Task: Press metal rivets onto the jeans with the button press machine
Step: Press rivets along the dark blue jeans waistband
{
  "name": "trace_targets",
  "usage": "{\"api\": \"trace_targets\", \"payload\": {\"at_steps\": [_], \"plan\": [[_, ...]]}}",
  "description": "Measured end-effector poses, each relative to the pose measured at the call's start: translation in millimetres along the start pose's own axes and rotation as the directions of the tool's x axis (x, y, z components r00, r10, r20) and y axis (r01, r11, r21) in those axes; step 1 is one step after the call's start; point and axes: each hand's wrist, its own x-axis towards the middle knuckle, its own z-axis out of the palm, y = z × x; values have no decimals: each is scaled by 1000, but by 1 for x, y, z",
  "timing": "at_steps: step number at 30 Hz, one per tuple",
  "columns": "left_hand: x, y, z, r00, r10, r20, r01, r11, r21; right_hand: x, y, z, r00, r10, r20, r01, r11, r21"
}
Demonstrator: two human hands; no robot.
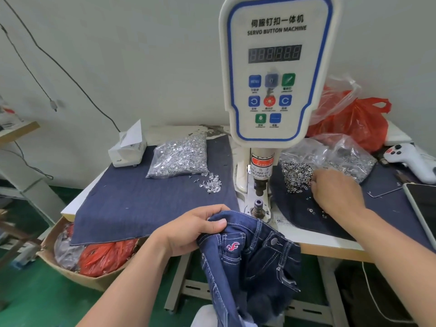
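Head view, the only one. Button press machine (274,74) upright at the back middle of the table (330,246), control panel facing the wearer, display unlit or unreadable. Lower die (257,207) bare, nothing seated on it; upper punch (259,186) raised above it with a clear gap.

Jeans (250,256) bunched at the table's front edge, waistband up, most of the cloth hanging below the edge. Left hand (191,230) grips a fold of the waistband, thumb clamped on top, just in front of the die.

Right hand (336,192) reaches into the loose heap of ring-shaped rivet parts (297,175) right of the machine, fingertips down in the pile. Whether it has pinched one yet: cannot tell, fingertips hidden behind the knuckles.

Left of the machine: a clear bag of silver tack pieces (180,155) with a small spill (213,184) beside it, all on a denim mat (141,199).

Judged step: loading, picking a rivet part before any press. Next move likely calls for seating the part on the die, then sliding the held denim over it at the right spot, fingers kept clear of the punch
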Motion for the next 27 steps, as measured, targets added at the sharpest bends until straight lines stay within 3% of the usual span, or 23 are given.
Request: {"api": "trace_targets", "payload": {"at_steps": [5, 10, 12, 14, 16, 18, 21, 24, 27], "plan": [[-9, 15, 7, 997, -33, 63, 18, 975, 222, -2, 2, -5, 998, 46, 46, -51, 992, 117], [-5, 25, 13, 998, -38, -45, 43, 993, 114, -4, 2, -11, 997, 48, 54, -60, 965, 255], [-2, 26, 12, 992, 31, -119, 4, 959, 284, -6, 1, -14, 997, 56, 46, -67, 954, 291], [0, 25, 10, 978, 121, -168, -20, 864, 503, -10, -3, -21, 998, 55, 24, -60, 942, 329], [4, 22, 8, 960, 184, -212, -23, 806, 591, -17, -11, -32, 998, 52, 31, -60, 908, 414], [6, 18, 8, 952, 217, -216, -32, 772, 635, -28, -24, -43, 992, 57, 115, -116, 775, 621], [9, 10, 7, 943, 254, -217, -44, 738, 673, -48, -48, -52, 931, 29, 363, -349, 350, 869], [11, 8, 6, 938, 254, -237, -44, 763, 645, -62, -68, -54, 805, -86, 587, -588, 5, 809], [11, 8, 5, 942, 238, -236, -41, 780, 625, -67, -78, -57, 684, -188, 705, -728, -245, 640]]}}
